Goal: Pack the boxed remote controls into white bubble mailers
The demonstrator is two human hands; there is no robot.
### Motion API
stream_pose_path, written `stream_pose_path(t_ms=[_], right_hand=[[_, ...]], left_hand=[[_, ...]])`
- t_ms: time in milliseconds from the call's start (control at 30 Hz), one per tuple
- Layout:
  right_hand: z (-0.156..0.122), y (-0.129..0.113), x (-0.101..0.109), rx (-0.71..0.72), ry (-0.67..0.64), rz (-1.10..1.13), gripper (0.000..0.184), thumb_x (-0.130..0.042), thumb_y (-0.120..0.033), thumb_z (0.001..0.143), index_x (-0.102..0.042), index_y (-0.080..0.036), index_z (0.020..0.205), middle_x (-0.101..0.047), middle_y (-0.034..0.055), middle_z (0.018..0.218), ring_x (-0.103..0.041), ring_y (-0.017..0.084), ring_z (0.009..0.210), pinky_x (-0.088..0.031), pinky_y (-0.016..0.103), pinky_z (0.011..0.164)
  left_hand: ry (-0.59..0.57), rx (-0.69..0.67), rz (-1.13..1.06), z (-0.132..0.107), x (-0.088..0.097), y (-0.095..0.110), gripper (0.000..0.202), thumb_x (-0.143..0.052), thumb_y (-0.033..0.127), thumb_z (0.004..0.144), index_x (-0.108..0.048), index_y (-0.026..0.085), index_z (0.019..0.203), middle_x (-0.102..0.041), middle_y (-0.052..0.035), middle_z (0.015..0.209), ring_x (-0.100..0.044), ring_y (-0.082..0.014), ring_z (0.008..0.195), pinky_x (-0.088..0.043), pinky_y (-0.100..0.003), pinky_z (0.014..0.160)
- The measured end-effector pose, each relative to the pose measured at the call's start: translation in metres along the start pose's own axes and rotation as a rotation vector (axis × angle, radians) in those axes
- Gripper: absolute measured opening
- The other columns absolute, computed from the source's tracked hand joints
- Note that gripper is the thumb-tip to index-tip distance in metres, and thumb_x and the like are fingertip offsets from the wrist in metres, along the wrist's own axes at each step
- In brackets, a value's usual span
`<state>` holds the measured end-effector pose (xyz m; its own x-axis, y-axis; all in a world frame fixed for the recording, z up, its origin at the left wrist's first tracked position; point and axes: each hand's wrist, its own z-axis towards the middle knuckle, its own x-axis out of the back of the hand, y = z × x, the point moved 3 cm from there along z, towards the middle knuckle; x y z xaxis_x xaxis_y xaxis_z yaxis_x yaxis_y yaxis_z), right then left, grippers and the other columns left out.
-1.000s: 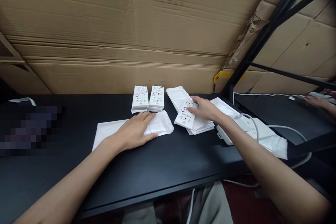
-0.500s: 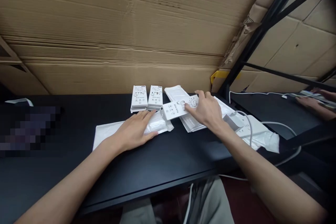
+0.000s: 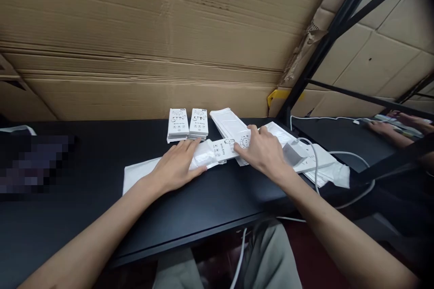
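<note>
My left hand (image 3: 175, 165) lies flat with fingers spread on a white plastic pouch (image 3: 203, 158), which rests on a larger white sheet (image 3: 139, 174). My right hand (image 3: 261, 152) grips one end of a white Hello Kitty card package (image 3: 224, 148), lying crosswise with its far end over the pouch. Beyond my fingers, a loose pile of flat white sleeves (image 3: 228, 123) fans out. Two stacks of Hello Kitty card packages (image 3: 177, 125) (image 3: 198, 123) stand side by side just past my left fingertips, apart from both hands.
A white power strip (image 3: 305, 158) with a white cable lies on white plastic right of my right hand. The black table's (image 3: 84, 216) near edge runs below my forearms. A cardboard wall stands behind. A co-worker's hands (image 3: 389, 127) work at a separate table on the right.
My right hand has carried the card package leftward, from above the sleeves to across the pouch, turning it crosswise. My left hand has stayed on the pouch.
</note>
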<state>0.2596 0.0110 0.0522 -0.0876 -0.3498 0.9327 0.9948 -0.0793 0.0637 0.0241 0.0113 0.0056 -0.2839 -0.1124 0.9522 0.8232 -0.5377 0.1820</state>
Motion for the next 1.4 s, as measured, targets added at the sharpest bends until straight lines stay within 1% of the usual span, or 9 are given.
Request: stream_pose_path(t_ms=[133,300,500,667,900,1000,1167,1267,1400], right_hand=[[-0.002,-0.004,-0.001,0.054,-0.010,0.009,0.063,-0.053,-0.055,0.083,-0.048,-0.013,0.129,-0.061,0.0185,0.102,-0.062,0.034,0.091,-0.046,0.043,0.079],[-0.004,-0.014,-0.004,0.072,-0.031,0.029,0.062,-0.054,-0.053,0.083,-0.049,-0.013,0.130,-0.062,0.0198,0.105,-0.063,0.034,0.091,-0.045,0.040,0.076],[0.002,-0.022,-0.005,0.107,-0.024,0.052,0.062,-0.054,-0.051,0.084,-0.047,-0.012,0.132,-0.063,0.0216,0.109,-0.063,0.036,0.097,-0.044,0.044,0.082],[0.004,-0.027,-0.004,0.112,-0.022,0.054,0.060,-0.055,-0.048,0.085,-0.047,-0.011,0.131,-0.063,0.0220,0.111,-0.063,0.036,0.099,-0.045,0.042,0.083],[-0.001,-0.036,-0.003,0.049,-0.028,0.045,0.059,-0.056,-0.051,0.083,-0.050,-0.011,0.126,-0.065,0.0206,0.102,-0.064,0.036,0.093,-0.046,0.043,0.079],[-0.005,-0.043,-0.004,0.066,-0.028,0.041,0.058,-0.054,-0.052,0.084,-0.051,-0.012,0.126,-0.065,0.0200,0.102,-0.064,0.035,0.093,-0.046,0.042,0.079],[-0.013,-0.051,-0.008,0.104,-0.009,0.046,0.050,-0.052,-0.049,0.088,-0.053,-0.013,0.123,-0.065,0.0164,0.098,-0.065,0.031,0.088,-0.046,0.041,0.079],[-0.017,-0.055,-0.010,0.145,-0.011,0.074,0.045,-0.051,-0.047,0.089,-0.055,-0.013,0.119,-0.065,0.0149,0.094,-0.065,0.030,0.086,-0.047,0.039,0.077],[-0.023,-0.064,-0.014,0.192,-0.040,0.123,0.037,-0.052,-0.041,0.091,-0.055,-0.015,0.118,-0.065,0.0144,0.098,-0.064,0.029,0.088,-0.047,0.038,0.076]], left_hand=[[-0.024,-0.045,-0.015,-0.001,-0.001,0.003,0.080,-0.049,0.059,0.087,-0.024,0.018,0.152,-0.044,-0.0156,0.147,-0.044,-0.0338,0.133,-0.040,-0.046,0.105],[-0.055,-0.110,-0.072,-0.001,-0.003,0.005,0.076,-0.051,0.056,0.088,-0.030,0.017,0.149,-0.046,-0.0143,0.146,-0.046,-0.0302,0.130,-0.040,-0.042,0.105],[-0.070,-0.045,-0.059,-0.001,0.000,0.000,0.081,-0.052,0.056,0.086,-0.027,0.014,0.151,-0.054,-0.0168,0.135,-0.051,-0.0317,0.123,-0.044,-0.040,0.098],[-0.081,-0.058,0.021,0.001,0.000,0.001,0.079,-0.051,0.057,0.088,-0.030,0.013,0.150,-0.059,-0.0168,0.126,-0.055,-0.0327,0.114,-0.045,-0.042,0.094],[-0.082,-0.070,0.030,0.001,0.000,0.005,0.073,-0.048,0.054,0.090,-0.033,0.014,0.149,-0.058,-0.0158,0.130,-0.054,-0.0319,0.115,-0.044,-0.043,0.096],[-0.066,-0.064,0.018,0.001,0.000,0.004,0.072,-0.048,0.055,0.090,-0.033,0.016,0.148,-0.060,-0.0154,0.127,-0.055,-0.0318,0.114,-0.045,-0.042,0.094],[-0.047,-0.057,0.028,0.000,-0.001,0.003,0.070,-0.048,0.053,0.090,-0.033,0.016,0.148,-0.060,-0.0154,0.125,-0.057,-0.0313,0.111,-0.046,-0.042,0.092],[-0.051,-0.051,0.018,0.000,0.000,0.003,0.070,-0.049,0.051,0.090,-0.033,0.015,0.148,-0.060,-0.0155,0.127,-0.056,-0.0314,0.113,-0.046,-0.042,0.093],[-0.051,-0.039,0.002,0.001,0.001,0.003,0.070,-0.051,0.050,0.089,-0.034,0.015,0.148,-0.058,-0.0157,0.130,-0.055,-0.0318,0.117,-0.046,-0.043,0.096]])
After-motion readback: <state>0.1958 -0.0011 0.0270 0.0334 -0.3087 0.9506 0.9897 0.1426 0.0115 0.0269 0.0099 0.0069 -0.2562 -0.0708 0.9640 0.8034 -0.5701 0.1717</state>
